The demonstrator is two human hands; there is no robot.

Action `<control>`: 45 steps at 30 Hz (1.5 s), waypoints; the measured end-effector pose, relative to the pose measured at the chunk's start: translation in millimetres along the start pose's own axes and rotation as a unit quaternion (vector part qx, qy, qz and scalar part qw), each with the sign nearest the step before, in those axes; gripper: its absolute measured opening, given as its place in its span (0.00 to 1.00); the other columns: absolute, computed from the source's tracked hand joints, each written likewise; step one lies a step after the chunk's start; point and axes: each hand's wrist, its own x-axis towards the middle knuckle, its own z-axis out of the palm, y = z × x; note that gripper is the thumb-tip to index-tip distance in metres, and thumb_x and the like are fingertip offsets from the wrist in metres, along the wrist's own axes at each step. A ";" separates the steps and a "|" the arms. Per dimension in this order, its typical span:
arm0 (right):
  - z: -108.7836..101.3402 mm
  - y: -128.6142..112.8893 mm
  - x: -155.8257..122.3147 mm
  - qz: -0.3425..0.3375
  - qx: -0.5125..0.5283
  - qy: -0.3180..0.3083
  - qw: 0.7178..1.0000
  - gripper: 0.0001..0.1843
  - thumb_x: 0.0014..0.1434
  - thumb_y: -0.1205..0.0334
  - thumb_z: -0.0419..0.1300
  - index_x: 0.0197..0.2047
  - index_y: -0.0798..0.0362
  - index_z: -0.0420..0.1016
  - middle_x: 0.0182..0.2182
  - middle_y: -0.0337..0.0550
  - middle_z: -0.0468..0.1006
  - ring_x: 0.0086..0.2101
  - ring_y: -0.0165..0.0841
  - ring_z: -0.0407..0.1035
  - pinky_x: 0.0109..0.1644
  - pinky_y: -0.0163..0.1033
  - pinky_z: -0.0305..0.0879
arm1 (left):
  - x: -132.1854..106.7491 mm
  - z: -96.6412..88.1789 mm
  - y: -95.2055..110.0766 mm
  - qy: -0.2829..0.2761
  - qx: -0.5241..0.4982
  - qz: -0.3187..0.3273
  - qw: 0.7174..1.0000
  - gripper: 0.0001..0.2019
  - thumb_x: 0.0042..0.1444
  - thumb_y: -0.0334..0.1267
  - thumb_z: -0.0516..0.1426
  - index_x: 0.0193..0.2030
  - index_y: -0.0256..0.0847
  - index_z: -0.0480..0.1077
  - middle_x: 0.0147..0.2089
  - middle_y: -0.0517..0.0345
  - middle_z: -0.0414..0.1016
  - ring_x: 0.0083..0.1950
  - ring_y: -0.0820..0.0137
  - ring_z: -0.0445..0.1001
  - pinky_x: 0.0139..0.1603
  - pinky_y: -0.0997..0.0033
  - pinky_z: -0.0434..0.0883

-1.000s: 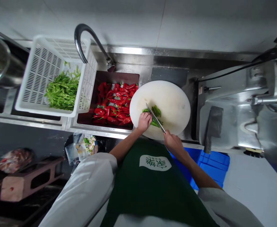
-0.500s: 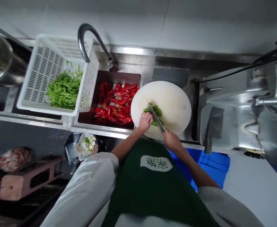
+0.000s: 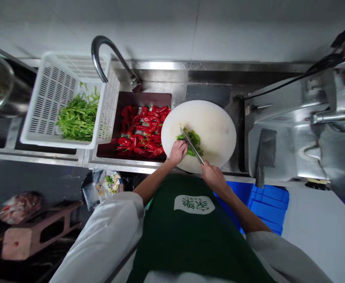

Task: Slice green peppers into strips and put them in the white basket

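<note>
On a white oval cutting board [image 3: 213, 118] lies a small heap of green vegetable pieces [image 3: 194, 138], which look like green peppers. My right hand [image 3: 213, 176] is closed round the handle of a kitchen knife [image 3: 192, 147], whose blade slants up and left across the greens. My left hand [image 3: 178, 151] presses with curled fingers on the greens at the left side of the blade. Its fingertips are close to the blade, and the part of the greens under them is hidden.
Red peppers [image 3: 143, 131] fill the sink left of the board, below a curved faucet [image 3: 113, 45]. A white basket [image 3: 42, 102] holds cut greens. At right, a cleaver [image 3: 265, 153] lies on a metal machine [image 3: 292, 118]. A blue crate [image 3: 269, 208] and a bin with scraps [image 3: 109, 184] stand below.
The camera view has shifted slightly. Both hands stay at the greens with the knife between them, and the blade has barely moved.
</note>
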 end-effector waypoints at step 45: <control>-10.6 -18.7 26.4 -0.005 0.070 0.032 0.997 0.16 0.73 0.62 0.42 0.52 0.60 0.66 0.43 0.59 0.79 0.46 0.43 0.76 0.45 0.39 0.64 | -8.8 -13.1 -16.2 0.029 -0.071 0.067 0.995 0.10 0.69 0.37 0.51 0.43 0.38 0.72 0.44 0.48 0.74 0.47 0.64 0.71 0.52 0.58 0.73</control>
